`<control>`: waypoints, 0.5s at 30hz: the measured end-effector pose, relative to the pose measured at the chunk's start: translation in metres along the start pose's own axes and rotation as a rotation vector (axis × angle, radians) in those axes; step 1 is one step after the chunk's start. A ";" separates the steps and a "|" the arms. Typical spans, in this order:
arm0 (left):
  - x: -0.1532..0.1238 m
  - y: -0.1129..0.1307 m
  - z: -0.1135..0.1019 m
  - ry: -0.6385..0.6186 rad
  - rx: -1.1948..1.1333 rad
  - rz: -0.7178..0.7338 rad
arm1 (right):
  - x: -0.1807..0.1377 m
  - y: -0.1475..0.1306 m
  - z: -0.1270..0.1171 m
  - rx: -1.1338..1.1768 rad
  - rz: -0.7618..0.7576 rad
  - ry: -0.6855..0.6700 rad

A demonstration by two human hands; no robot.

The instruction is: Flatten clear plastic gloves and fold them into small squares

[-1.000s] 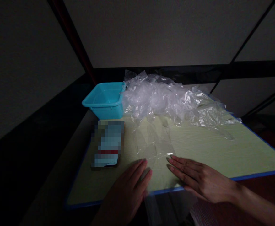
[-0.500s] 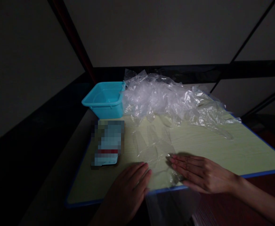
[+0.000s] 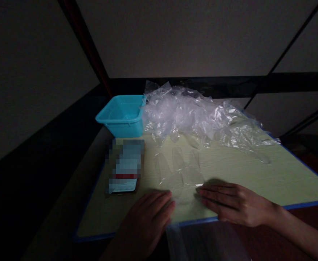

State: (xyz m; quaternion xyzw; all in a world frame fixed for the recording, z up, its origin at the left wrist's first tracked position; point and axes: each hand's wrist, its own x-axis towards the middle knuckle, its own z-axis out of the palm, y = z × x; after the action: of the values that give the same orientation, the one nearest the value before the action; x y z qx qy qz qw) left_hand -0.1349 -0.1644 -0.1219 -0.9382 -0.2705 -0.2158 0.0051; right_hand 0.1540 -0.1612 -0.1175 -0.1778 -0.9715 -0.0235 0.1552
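A transparent, thin plastic disposable glove (image 3: pixel 182 177) lies flat on the pale yellow-green, wood-grained tabletop (image 3: pixel 251 177), nearer the person than the turquoise, rectangular plastic basin (image 3: pixel 123 126) and to its right. The left hand (image 3: pixel 148 219) and right hand (image 3: pixel 233 204) are in front of and to the right of the basin, one on either side of the glove's lower part, probably because such light film slides and creases easily unless steadied. The right fingers are nearly straight and close together; the left ones are slightly bent and a little apart. Whether either thumb pinches the film I cannot tell. A crumpled heap of clear plastic film (image 3: pixel 186 114) sits against the basin's right side, seemingly within easy reach. A dark-edged, phone-like slab (image 3: pixel 127 165), partly pixelated, lies just in front of the basin, apparently kept aside from both hands.
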 end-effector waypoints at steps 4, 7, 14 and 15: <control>-0.004 -0.003 -0.002 -0.013 -0.082 0.001 | 0.003 0.002 -0.001 0.112 0.017 0.023; -0.005 -0.005 -0.004 -0.013 -0.128 -0.020 | 0.002 0.004 -0.001 0.133 0.066 0.044; -0.006 -0.005 -0.005 -0.069 -0.385 -0.128 | 0.004 0.001 -0.004 0.263 0.182 0.088; -0.007 -0.005 -0.004 -0.082 -0.441 -0.166 | 0.005 0.000 -0.005 0.310 0.205 0.086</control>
State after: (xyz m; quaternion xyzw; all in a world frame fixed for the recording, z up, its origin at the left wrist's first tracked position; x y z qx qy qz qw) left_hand -0.1442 -0.1640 -0.1213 -0.8990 -0.2932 -0.2311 -0.2290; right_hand 0.1507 -0.1599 -0.1110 -0.2486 -0.9327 0.1348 0.2237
